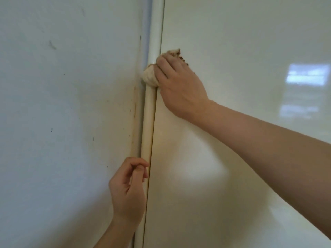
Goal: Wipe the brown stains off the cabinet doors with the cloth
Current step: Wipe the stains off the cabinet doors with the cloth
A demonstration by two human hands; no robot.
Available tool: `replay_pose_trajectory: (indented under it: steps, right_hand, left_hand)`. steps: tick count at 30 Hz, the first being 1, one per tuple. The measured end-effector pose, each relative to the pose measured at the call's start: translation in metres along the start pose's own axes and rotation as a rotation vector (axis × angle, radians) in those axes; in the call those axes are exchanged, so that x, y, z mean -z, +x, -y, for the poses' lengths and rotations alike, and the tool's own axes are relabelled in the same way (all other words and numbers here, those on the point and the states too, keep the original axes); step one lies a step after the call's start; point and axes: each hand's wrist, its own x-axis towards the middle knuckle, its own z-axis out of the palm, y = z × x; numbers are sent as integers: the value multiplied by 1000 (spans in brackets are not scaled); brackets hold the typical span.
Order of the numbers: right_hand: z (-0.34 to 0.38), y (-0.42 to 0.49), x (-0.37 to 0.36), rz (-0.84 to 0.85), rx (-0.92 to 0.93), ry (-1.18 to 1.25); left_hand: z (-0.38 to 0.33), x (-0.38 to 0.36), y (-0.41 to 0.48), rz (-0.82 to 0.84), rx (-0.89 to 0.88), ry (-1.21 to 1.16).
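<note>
We are mid-wipe on the rounded edge (149, 122) between the doors. Our right hand (179, 81) grips the cloth (149, 76), fingers curled over it and pressing it onto that edge. The cloth bulges out at nine o'clock of the fingers (164, 67), with a soiled tuft at twelve. Brown stains (133, 113) streak the left door (62, 122) at seven o'clock of the cloth, so next, we judge, comes a firm stroke downward along the seam. Our left hand (129, 190) sits at six o'clock, fingers curled by the edge; whether it grips we cannot tell.
</note>
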Motion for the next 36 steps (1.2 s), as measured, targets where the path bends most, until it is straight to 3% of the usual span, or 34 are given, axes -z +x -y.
replay_pose_trajectory:
  steps: [6,12,22,28,31,36]
  right_hand:
    - [35,-60,-3,31,291,198]
    - [115,-167,-22,239,464,389]
    - [229,-305,-50,618,637,337]
    - [223,-411,-28,883,768,178]
    - [179,-429,-1,834,698,227]
    - [49,-362,44,447,307,241]
  left_hand:
    - [1,9,-6,-1,45,30]
    - [-7,18,-4,21,5,60]
    - [27,33,-39,102,32,104]
    - [49,13,-80,174,122,112]
    - [46,-15,-83,237,129,104]
    - [31,-62,-94,271,112,51]
